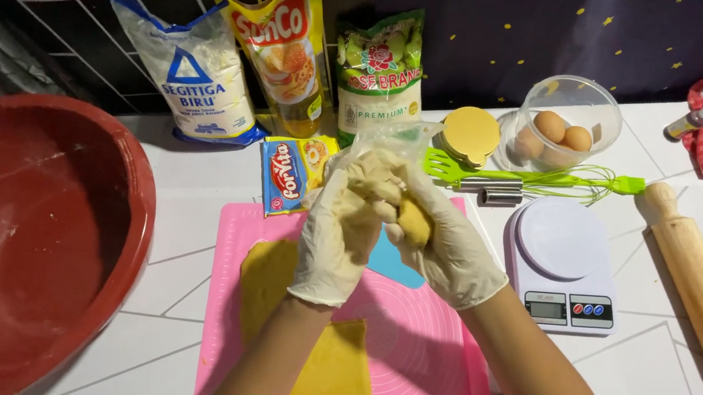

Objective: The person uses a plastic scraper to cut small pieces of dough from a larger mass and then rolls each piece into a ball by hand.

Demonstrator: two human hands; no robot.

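Note:
Both my hands wear thin white gloves and meet above a pink silicone mat point(427, 383). My left hand point(336, 238) holds up a clear plastic bag point(384, 144) with a beige lump of dough inside. My right hand point(444, 239) pinches a yellow piece of dough point(416, 222) against the left hand. A flat yellow sheet of dough point(336, 372) lies on the mat under my left forearm. A blue scraper point(392, 264) shows just below my hands.
A big red bowl point(20, 239) sits at the left. Bags of flour point(198, 74), oil point(285, 49), rice flour point(381, 73) and a margarine sachet point(288, 173) stand behind. A white digital scale point(562, 266), wooden rolling pin point(702, 299), bowl of eggs point(563, 124), green whisk and spatula point(539, 177) lie at the right.

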